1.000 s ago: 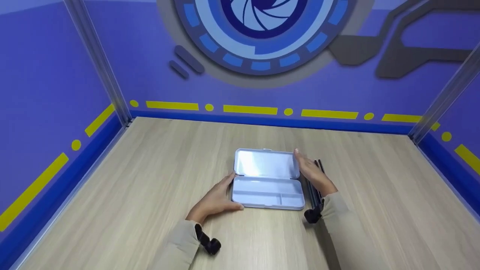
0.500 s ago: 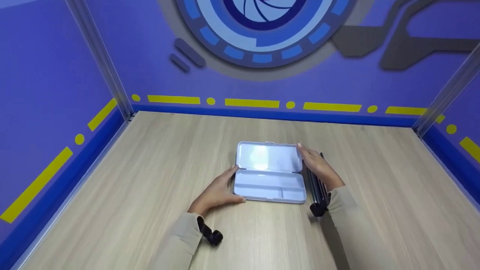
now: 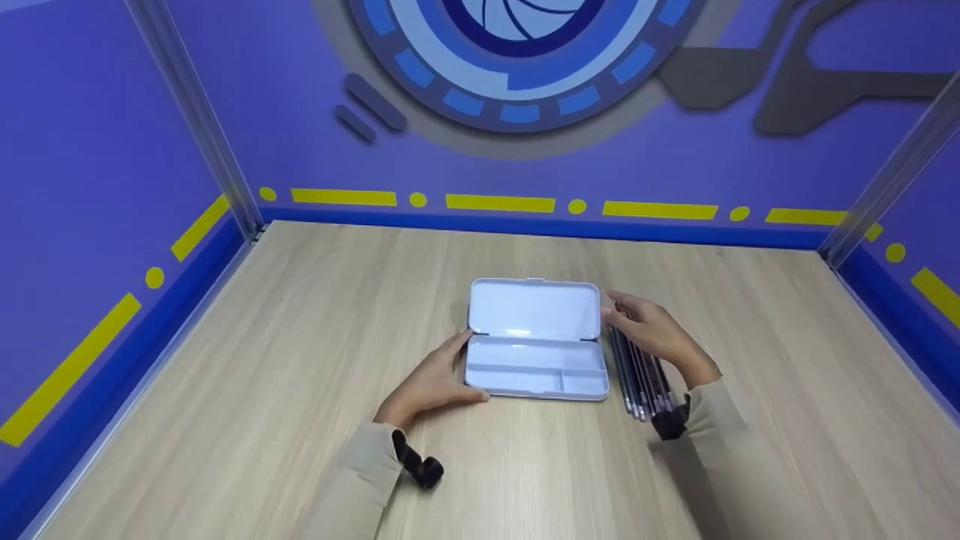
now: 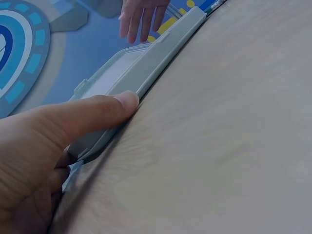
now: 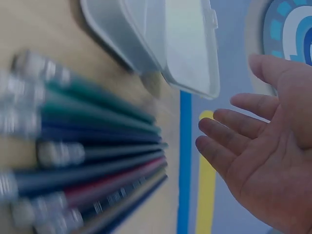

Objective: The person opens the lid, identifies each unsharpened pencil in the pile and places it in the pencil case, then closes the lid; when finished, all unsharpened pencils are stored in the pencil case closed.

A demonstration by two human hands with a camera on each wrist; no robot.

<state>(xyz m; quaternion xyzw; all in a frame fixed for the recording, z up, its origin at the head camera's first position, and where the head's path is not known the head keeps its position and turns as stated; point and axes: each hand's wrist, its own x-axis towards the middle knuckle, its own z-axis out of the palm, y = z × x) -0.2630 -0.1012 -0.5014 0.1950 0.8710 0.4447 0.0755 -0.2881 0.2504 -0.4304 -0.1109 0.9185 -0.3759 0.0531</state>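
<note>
Nearest are my beige sleeves (image 3: 349,480), each with a black wrist mount (image 3: 427,472), before the pencil case. My left hand (image 3: 427,390) grips the left end of the pencil case (image 3: 525,356), thumb along its front edge and fingers around its side, so the case lies directly to that hand's right. The case is glossy pale white, lid folded back on the far side. Its tray has one long compartment behind and two in front, the smaller at right. Just right of the case lies a bundle of pencils (image 3: 634,375), metal-tipped ends toward me; their barrels are green, blue, dark and red, blurred up close. Above them, beside the lid, my right hand (image 3: 658,330) is released, fingers extended, with the case to its left. Wood-grain table (image 3: 337,300) surrounds the case; beyond stands a purple-blue wall (image 3: 285,150) with yellow dashes.
</note>
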